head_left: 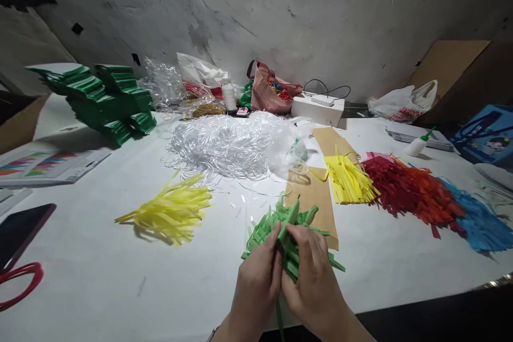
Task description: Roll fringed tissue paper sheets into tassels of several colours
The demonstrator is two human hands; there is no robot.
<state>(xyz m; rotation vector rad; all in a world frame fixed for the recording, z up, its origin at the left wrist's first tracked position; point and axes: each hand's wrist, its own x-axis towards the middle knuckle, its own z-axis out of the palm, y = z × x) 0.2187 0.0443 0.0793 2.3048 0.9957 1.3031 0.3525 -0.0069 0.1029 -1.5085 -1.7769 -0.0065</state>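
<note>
Both of my hands grip one bundle of green fringed paper strips [267, 224] low in the middle of the view. My left hand [257, 277] wraps its fingers round the bundle's left side. My right hand [313, 272] pinches the same bundle from the right, fingers closed on it. The strips fan upward and outward above my fingers, over a brown paper sheet [320, 200] on the white table [100, 272]. A finished yellow paper tassel [170, 211] lies to the left of my hands.
Yellow fringe [348, 179], red-orange fringe [412, 189] and blue fringe [479, 219] lie at right. A heap of clear plastic string [228, 144] sits mid-table, green folded paper stacks [106, 96] at back left, a glue bottle [419, 143], a white box [317, 109], bags behind.
</note>
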